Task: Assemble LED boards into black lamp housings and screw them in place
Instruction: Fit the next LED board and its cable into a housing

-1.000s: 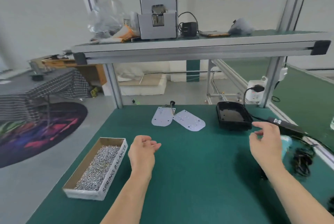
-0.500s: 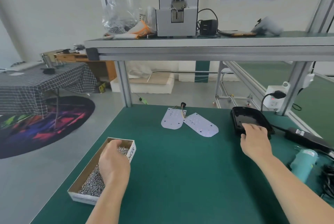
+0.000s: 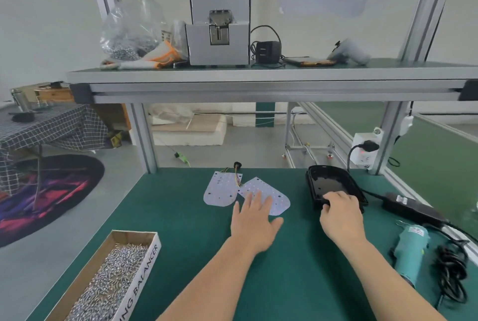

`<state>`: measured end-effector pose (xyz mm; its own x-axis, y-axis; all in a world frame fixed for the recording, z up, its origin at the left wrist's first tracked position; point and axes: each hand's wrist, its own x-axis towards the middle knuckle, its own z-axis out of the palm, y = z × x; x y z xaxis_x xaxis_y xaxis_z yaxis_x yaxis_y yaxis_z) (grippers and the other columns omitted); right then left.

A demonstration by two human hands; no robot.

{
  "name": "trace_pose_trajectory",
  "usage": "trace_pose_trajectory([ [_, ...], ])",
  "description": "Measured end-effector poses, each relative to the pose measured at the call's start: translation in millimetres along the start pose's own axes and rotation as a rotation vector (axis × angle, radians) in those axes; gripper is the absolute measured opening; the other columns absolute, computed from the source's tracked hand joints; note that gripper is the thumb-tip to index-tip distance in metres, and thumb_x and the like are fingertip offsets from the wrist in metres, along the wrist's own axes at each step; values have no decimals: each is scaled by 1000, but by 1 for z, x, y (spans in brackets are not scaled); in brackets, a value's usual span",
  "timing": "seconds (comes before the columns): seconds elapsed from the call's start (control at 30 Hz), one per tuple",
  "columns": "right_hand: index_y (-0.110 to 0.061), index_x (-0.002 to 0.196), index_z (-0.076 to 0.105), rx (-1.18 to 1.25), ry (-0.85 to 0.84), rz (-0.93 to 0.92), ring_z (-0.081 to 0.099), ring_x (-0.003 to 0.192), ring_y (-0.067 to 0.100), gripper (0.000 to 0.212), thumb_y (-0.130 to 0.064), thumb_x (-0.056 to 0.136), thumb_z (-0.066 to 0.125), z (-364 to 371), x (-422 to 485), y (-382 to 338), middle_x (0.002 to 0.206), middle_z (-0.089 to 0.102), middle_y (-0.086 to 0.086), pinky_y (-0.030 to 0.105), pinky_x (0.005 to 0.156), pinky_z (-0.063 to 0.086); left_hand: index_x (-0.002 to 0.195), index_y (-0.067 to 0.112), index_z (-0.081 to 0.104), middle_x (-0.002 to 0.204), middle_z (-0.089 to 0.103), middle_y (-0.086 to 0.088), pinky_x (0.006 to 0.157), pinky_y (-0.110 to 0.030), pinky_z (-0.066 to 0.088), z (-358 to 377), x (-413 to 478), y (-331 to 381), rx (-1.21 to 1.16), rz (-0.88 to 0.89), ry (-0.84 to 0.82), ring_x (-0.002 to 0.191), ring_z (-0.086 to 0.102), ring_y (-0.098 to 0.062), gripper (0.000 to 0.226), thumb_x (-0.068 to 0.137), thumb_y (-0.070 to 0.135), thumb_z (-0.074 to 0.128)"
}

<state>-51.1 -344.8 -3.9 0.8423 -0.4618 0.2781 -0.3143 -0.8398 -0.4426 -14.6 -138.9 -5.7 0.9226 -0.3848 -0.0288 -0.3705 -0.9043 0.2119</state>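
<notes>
Two white LED boards lie side by side at the back of the green bench, joined by thin wires: the left board [image 3: 219,191] and the right board [image 3: 274,197]. My left hand [image 3: 252,219] reaches over the right board with fingers straight, its fingertips on the board's near edge. A black lamp housing [image 3: 328,183] lies open side up to the right. My right hand [image 3: 340,214] grips the housing's near rim with curled fingers. A cardboard box of screws [image 3: 113,276] stands at the front left.
A teal electric screwdriver [image 3: 411,250] with a coiled black cable [image 3: 451,274] lies at the right edge, behind it a black power adapter [image 3: 411,208]. A shelf [image 3: 258,80] spans overhead with a grey screw feeder [image 3: 219,33] and a bag of screws [image 3: 132,33].
My left hand left the screw box and moved right and forward onto the right LED board. My right hand's fingers curled over the housing's near rim.
</notes>
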Motion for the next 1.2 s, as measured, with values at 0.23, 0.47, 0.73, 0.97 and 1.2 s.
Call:
trace_pose_trajectory([
  [0.23,-16,114,68,46,-21,53,43,114,26,27,-11,91,54,-9,5,3,115,60,1,30,79,35,161,21,-3,168,-8,-4,124,-51,-2,12,36,26,105,21,-212,155,-8,-21,89,95,74,23],
  [0.47,-14,107,69,77,20,66,45,109,28,21,-10,90,57,-17,2,-1,110,61,4,30,78,35,161,19,-3,169,-6,-4,125,-49,-2,5,26,23,174,78,-244,155,-5,-20,84,97,71,16],
  [0.73,-10,110,68,150,162,-6,45,112,28,17,-9,95,60,-24,-24,-11,112,61,5,36,86,43,161,26,8,169,0,7,125,-40,-4,12,-32,-1,100,260,-208,154,-4,-10,74,100,66,18],
  [0.97,-9,96,68,250,137,-338,48,100,22,17,2,83,65,-16,-83,-26,98,61,0,28,77,40,158,36,18,167,6,17,124,-34,-7,17,-103,-22,-2,348,-179,152,-3,-1,66,99,65,20],
  [1.2,-12,89,67,319,11,-499,50,97,17,20,4,78,64,-14,-144,-24,94,60,-5,27,85,43,151,44,31,157,11,35,122,-24,-10,21,-176,-44,-102,382,-130,146,-3,15,57,97,60,25],
])
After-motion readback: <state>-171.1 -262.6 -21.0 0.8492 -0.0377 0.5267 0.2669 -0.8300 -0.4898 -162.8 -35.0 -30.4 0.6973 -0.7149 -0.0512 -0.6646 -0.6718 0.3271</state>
